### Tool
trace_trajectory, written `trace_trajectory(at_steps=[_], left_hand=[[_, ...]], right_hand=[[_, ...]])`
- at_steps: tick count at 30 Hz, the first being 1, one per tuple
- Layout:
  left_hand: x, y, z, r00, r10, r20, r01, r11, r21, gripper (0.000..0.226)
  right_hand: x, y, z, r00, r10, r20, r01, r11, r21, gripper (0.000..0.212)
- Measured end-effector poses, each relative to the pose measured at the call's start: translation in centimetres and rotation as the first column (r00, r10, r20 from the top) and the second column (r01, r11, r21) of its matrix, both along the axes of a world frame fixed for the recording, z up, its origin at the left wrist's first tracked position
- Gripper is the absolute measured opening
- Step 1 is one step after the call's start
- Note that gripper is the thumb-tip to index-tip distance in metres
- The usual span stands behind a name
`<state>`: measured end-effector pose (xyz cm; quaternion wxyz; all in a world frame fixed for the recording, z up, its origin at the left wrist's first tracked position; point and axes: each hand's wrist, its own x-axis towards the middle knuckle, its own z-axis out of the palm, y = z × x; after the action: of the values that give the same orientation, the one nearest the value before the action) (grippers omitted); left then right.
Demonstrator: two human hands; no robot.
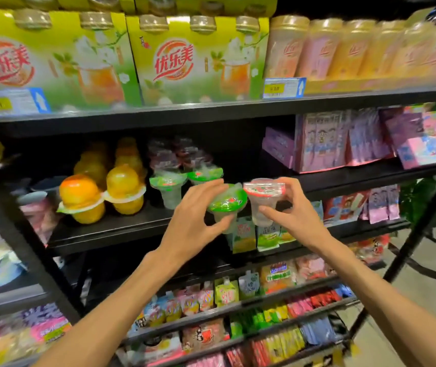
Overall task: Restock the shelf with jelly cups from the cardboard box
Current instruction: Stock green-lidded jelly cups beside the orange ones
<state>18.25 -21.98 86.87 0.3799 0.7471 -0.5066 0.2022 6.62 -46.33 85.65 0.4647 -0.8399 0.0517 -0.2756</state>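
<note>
Left hand [197, 211]: fingers and thumb curled round a clear plastic jelly cup with a glossy green foil lid [227, 201], goblet-shaped, tilted.
Right hand [292, 207]: fingertips pinch a red-lidded jelly cup [263, 197], same flared clear shape, just beside the green one.
Position: both cups held in front of the black metal shelf [121, 229], off its surface.
On shelf: two green-lidded cups [170, 188] standing upright, next to round orange domed cups [80, 198].
Cardboard box: out of view.
</note>
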Motion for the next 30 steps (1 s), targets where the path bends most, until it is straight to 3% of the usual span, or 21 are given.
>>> trace_trajectory(at_steps=[11, 20, 26, 30], left_hand=[[2.4, -12.1, -0.3, 0.973, 0.225, -0.059, -0.228, 0.972, -0.056, 0.060], [3.9, -17.7, -1.1, 0.909, 0.381, -0.170, -0.393, 0.918, -0.045, 0.053], [3.8, -19.4, -2.0, 0.800, 0.401, -0.445, -0.475, 0.878, -0.062, 0.091], [4.2, -20.2, -2.5, 0.725, 0.503, -0.470, -0.565, 0.825, 0.013, 0.052]], right_hand=[[6.3, -11.5, 1.0, 0.999, 0.046, 0.028, -0.045, 0.998, -0.032, 0.063], [10.2, -15.3, -0.1, 0.999, 0.029, -0.035, -0.030, 0.999, -0.028, 0.053], [11.4, -15.2, -0.8, 0.999, 0.001, -0.041, -0.002, 0.999, -0.042, 0.051], [11.5, -15.1, -0.9, 0.999, -0.017, -0.044, 0.014, 0.998, -0.063, 0.050]])
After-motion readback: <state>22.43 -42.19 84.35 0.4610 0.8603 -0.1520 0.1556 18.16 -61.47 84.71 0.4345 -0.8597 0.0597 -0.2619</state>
